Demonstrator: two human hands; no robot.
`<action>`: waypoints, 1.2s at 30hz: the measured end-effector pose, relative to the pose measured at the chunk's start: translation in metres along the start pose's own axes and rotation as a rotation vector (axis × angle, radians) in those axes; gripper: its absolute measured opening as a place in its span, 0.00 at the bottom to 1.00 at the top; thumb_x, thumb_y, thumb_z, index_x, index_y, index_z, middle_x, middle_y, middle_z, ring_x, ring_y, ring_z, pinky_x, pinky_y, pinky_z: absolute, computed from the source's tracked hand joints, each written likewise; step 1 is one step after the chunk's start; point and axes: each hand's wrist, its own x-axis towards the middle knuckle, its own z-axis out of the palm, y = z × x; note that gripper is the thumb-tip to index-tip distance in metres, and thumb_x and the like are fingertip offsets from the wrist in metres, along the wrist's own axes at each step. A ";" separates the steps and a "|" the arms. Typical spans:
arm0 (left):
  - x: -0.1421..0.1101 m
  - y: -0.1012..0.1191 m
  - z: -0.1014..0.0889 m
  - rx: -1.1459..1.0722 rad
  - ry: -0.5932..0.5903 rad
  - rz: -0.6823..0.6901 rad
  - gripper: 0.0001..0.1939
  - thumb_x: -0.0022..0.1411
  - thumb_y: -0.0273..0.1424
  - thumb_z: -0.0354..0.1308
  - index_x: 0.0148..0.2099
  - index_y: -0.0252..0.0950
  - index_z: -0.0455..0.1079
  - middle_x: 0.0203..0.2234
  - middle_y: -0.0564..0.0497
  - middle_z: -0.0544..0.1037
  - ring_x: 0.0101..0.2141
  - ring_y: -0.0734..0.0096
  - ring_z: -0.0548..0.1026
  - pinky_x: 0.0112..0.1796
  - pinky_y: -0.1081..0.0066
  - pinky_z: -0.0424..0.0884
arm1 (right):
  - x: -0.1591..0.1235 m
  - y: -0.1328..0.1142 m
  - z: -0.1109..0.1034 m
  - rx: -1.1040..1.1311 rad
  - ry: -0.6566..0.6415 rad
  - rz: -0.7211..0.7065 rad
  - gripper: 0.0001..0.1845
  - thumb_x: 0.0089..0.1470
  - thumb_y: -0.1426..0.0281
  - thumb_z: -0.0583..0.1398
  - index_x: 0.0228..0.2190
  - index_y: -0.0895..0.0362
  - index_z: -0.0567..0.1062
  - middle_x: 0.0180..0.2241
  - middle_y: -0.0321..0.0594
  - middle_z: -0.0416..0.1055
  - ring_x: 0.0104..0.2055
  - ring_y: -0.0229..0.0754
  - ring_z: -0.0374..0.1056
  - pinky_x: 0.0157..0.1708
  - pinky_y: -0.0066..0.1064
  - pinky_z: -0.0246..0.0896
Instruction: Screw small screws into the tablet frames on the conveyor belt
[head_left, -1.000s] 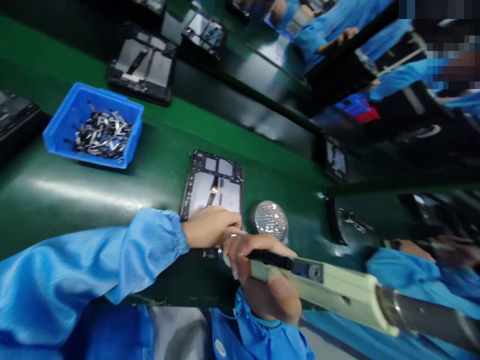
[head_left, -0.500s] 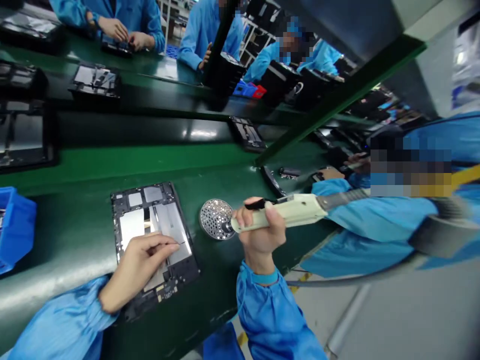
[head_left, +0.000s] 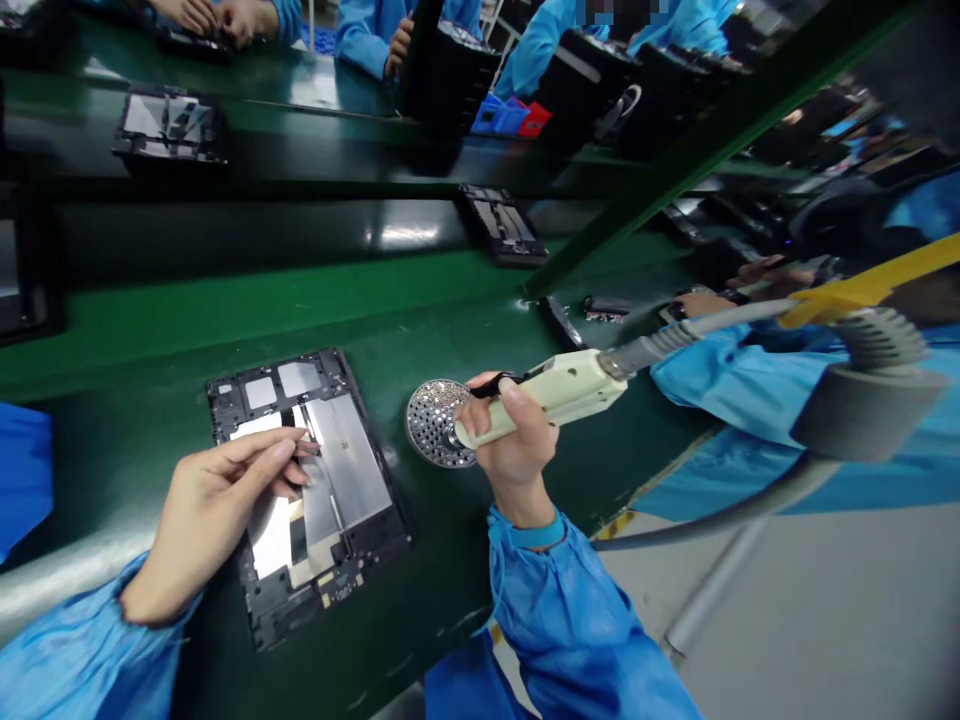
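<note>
Shifted leftward over the opened flat device [head_left: 334, 485] since half a second ago, the left hand [head_left: 202, 500] is now held above its middle, thumb and fingers drawn close together (whether a small piece is pinched there cannot be told). The pale tool [head_left: 574, 390] is gripped in the right hand [head_left: 517, 445], its tip over the perforated dish [head_left: 431, 415] just beside the device on the green tabletop [head_left: 150, 390]. The device is judged thin, stiff and light, its smooth panels slippery and its dark ribbon [head_left: 298, 530] easily torn; it is best held by the outer frame. Some weight and drag from the grey cord [head_left: 664, 335] should be expected in the tool, best grasped around its body
</note>
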 end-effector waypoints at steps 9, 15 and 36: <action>0.008 0.004 -0.008 -0.001 0.125 0.039 0.21 0.54 0.47 0.73 0.40 0.36 0.79 0.32 0.44 0.85 0.29 0.65 0.81 0.27 0.75 0.77 | -0.002 -0.002 0.000 0.008 -0.060 -0.007 0.18 0.52 0.53 0.66 0.28 0.55 0.78 0.11 0.27 0.59 0.13 0.33 0.57 0.17 0.29 0.57; 0.017 0.003 -0.017 0.032 0.213 0.080 0.19 0.52 0.45 0.72 0.39 0.36 0.78 0.30 0.47 0.83 0.26 0.69 0.77 0.25 0.75 0.73 | -0.002 -0.002 0.001 0.016 -0.026 -0.007 0.16 0.50 0.55 0.67 0.26 0.55 0.79 0.11 0.28 0.59 0.12 0.35 0.58 0.17 0.30 0.57; 0.079 -0.023 -0.076 0.239 0.280 0.110 0.07 0.56 0.31 0.65 0.31 0.32 0.77 0.28 0.49 0.81 0.28 0.73 0.72 0.35 0.72 0.66 | -0.013 -0.055 0.072 -0.017 -0.200 0.007 0.17 0.42 0.51 0.68 0.25 0.53 0.83 0.10 0.33 0.57 0.13 0.39 0.56 0.18 0.38 0.55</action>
